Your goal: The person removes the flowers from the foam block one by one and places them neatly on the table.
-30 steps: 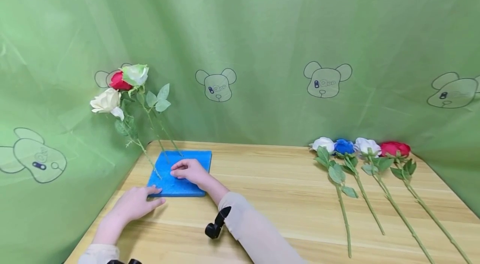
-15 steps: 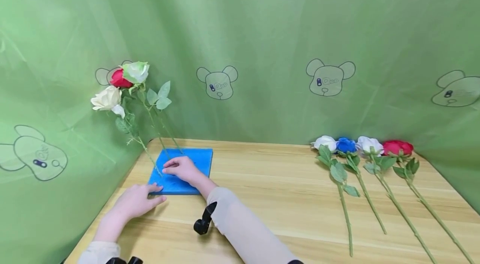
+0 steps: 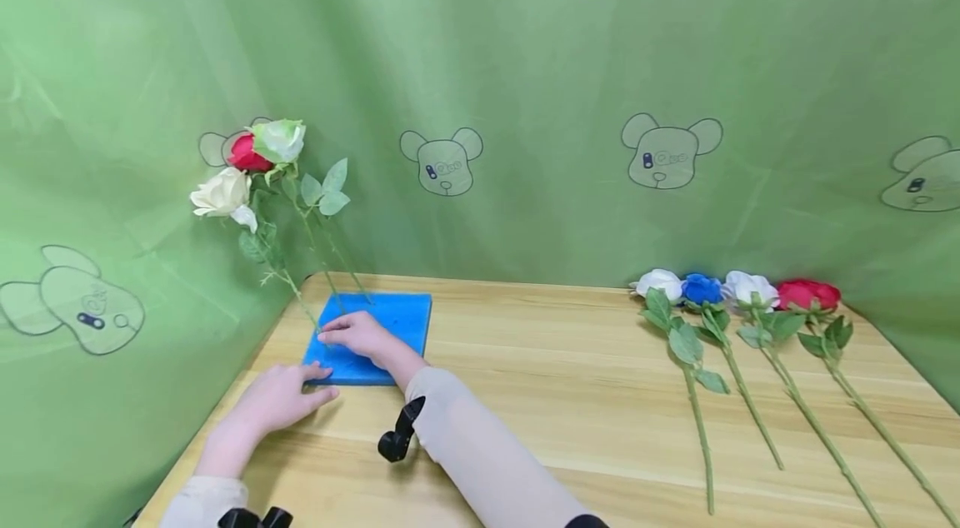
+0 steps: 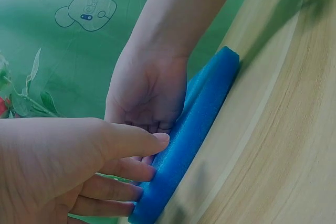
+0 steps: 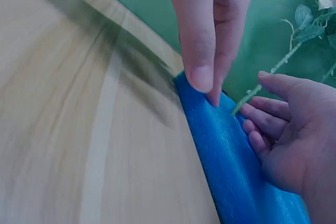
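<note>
A blue foam board [image 3: 405, 317] lies on the table's left side, with three artificial roses standing in it. These are a cream rose [image 3: 222, 193], a red rose [image 3: 247, 153] and a green-edged white rose [image 3: 279, 141]. My left hand [image 3: 277, 399] rests its extended fingers on the board's near left corner. My right hand [image 3: 363, 338] is over the board beside the cream rose's stem [image 5: 286, 59]. In the right wrist view that stem runs close to the thumb and fingertips, which stay apart. Whether they touch it I cannot tell.
Several roses lie in a row on the right of the wooden table [image 3: 525, 361]: a white rose [image 3: 660, 284], a blue rose [image 3: 702, 289], another white rose [image 3: 750, 289] and a red rose [image 3: 808, 295]. Green cloth [image 3: 540, 53] hangs behind and at both sides.
My right hand has moved left across the board to the cream rose's stem. My left hand stays at the corner. The head view has shifted slightly.
</note>
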Demonstrator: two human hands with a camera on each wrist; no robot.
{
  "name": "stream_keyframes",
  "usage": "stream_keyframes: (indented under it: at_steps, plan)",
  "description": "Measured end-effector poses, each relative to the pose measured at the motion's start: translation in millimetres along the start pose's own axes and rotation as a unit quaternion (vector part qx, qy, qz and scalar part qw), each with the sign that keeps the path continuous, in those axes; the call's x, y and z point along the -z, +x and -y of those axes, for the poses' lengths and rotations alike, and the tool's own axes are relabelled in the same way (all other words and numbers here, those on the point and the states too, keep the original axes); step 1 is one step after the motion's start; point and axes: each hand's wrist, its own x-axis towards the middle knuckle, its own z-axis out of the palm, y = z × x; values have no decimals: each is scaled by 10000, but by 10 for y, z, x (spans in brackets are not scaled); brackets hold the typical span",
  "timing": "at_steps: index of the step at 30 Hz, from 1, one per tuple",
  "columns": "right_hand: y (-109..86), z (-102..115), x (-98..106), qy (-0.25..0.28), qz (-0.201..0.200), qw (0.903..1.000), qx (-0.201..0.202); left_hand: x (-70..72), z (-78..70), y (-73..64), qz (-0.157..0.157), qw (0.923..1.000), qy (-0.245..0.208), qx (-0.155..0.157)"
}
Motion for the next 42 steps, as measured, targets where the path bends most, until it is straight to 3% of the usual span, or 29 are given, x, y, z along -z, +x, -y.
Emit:
stream_keyframes:
  at_steps: [7,16,24,33,42]
  plan:
    - [33,24,-87,28,-197,9997,-129,1,-10,9,11,10000,-87,13]
    - [72,19,-188,-210,-929,9954,-87,-10,-4,7,-6,10000,-77,60]
    - [87,-5,-252,-519,-1588,9859,12,-30,7,14,-56,10000,-22,64]
    - [70,-54,-264,-856,-1859,9777,462,-30,12,12,-116,9999,-19,64]
    - [35,-94,-247,-608,-1956,9755,798,-42,23,18,-109,9999,13,74]
